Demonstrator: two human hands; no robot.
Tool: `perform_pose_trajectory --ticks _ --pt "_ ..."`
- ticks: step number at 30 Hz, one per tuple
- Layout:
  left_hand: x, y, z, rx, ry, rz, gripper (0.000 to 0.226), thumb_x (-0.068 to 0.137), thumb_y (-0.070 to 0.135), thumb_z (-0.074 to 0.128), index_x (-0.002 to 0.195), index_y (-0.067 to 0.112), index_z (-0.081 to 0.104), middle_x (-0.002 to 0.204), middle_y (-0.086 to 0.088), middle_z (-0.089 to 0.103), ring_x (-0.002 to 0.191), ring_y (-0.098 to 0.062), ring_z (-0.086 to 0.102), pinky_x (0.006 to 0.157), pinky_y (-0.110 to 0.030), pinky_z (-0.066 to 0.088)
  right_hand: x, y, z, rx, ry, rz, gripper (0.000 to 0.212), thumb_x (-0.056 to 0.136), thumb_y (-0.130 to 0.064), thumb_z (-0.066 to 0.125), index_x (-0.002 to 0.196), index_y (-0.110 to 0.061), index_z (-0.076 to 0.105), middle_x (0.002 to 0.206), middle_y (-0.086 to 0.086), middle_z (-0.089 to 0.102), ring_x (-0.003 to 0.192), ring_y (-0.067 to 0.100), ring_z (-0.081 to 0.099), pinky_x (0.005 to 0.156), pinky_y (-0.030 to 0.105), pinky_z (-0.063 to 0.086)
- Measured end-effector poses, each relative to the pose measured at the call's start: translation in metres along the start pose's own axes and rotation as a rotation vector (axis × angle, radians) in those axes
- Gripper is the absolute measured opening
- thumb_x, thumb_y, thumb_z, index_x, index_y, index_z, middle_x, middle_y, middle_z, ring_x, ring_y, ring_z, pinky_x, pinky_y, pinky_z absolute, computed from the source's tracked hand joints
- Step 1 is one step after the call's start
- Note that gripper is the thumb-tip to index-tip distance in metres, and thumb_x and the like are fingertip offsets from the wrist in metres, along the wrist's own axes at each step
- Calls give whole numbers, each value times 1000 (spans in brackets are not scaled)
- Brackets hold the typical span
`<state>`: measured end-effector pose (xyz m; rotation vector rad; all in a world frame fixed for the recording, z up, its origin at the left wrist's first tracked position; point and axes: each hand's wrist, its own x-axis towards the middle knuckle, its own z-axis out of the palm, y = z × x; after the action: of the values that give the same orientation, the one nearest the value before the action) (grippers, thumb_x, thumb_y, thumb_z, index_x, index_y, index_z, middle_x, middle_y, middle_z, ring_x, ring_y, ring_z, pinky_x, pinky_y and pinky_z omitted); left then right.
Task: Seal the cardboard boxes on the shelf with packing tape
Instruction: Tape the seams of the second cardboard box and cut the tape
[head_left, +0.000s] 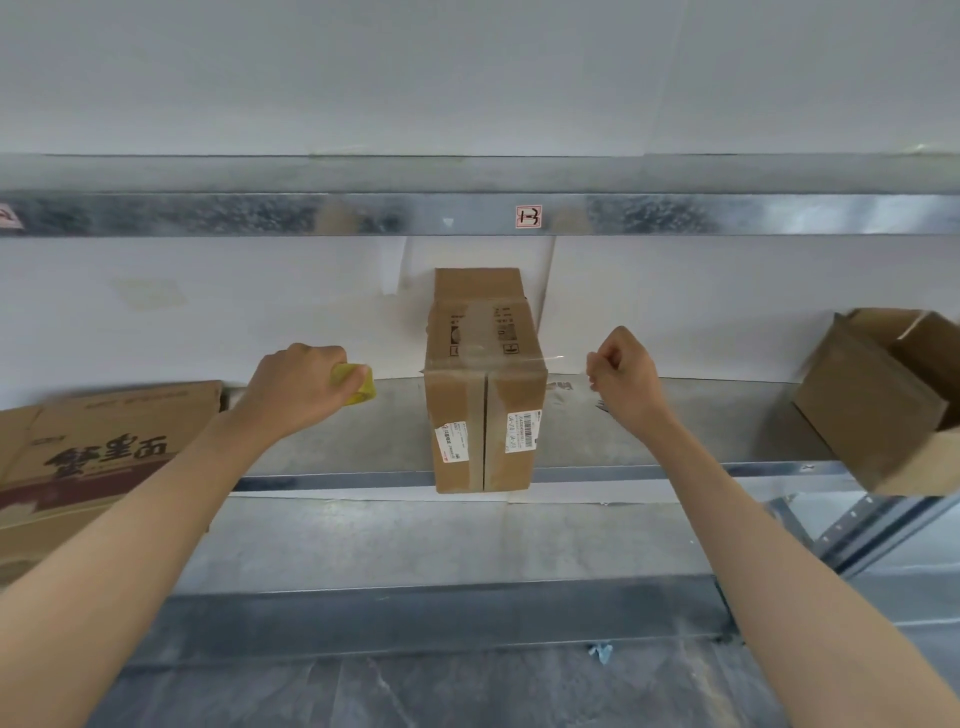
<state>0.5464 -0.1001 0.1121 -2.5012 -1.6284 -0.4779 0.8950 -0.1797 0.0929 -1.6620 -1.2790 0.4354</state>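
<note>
**MATERIALS AND SURFACE FINISH**

- Shelf (332, 441): galvanised sheet metal, spangled grey, smooth, with a dull sheen.
- Centre box (457, 395): brown cardboard, matt.
- Labels (453, 440): white paper, smooth.
- Clear tape (483, 332) across the centre box top: thin plastic film, glossy, showing glare.
- Tape roll (358, 384): yellowish film, slightly glossy.
- Left box (104, 441): printed cardboard, matt.
- Right box (872, 405): plain brown cardboard, matt.
- Wall (208, 312): white, matt, faintly stained.
- Floor (467, 691): grey, stone-like veining, smooth.
</note>
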Motion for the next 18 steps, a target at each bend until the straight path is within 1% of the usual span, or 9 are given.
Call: perform_pose_trajectory --ticks 2,5,8,11,14,16,18 --pt "2 3 3 16 5 -19 39 95 42 44 75 10 55 70 -6 58 69 -27 52 59 -32 35 2 6 3 15 -9 22 19 91 -5 46 75 -13 39 77 18 56 67 25 51 59 34 41" --pt "6 14 14 18 6 -81 40 95 40 43 78 7 56 73 -9 59 72 -31 54 61 -33 36 8 11 12 36 -11 43 19 91 -5 46 75 -13 39 77 20 56 68 26 51 59 35 42" --pt "7 28 31 -32 20 -182 39 94 39 45 80 5 57 75 -14 60 75 -35 56 61 -34 37 12 18 26 61 -43 81 19 91 -6 47 75 -13 39 80 23 57 71 28 52 63 41 45" --pt "7 46 50 -91 49 -242 36 92 36 48 78 4 56 74 -15 60 75 -36 57 59 -32 34 12 22 43 142 -96 121 20 93 -7 47 76 -13 39 78 17 53 72 24 49 67 47 48" --pt "7 69 67 -145 50 -287 33 92 34 48 72 7 49 68 -11 56 68 -34 56 59 -31 33 10 25 58 218 -126 145 21 94 -6 46 76 -15 41 81 16 55 75 25 52 72 50 50" --pt "5 80 76 -202 81 -346 35 92 32 49 68 7 44 62 -10 53 58 -32 49 57 -31 33 10 28 65 257 -121 167 17 95 -9 45 80 -16 45 81 10 56 76 23 54 72 46 51" --pt "2 84 81 -237 109 -373 36 93 32 49 68 7 43 58 -8 50 54 -31 48 55 -30 34 10 38 73 272 -135 203 13 95 -8 46 85 -16 46 83 3 56 78 21 54 72 41 51"
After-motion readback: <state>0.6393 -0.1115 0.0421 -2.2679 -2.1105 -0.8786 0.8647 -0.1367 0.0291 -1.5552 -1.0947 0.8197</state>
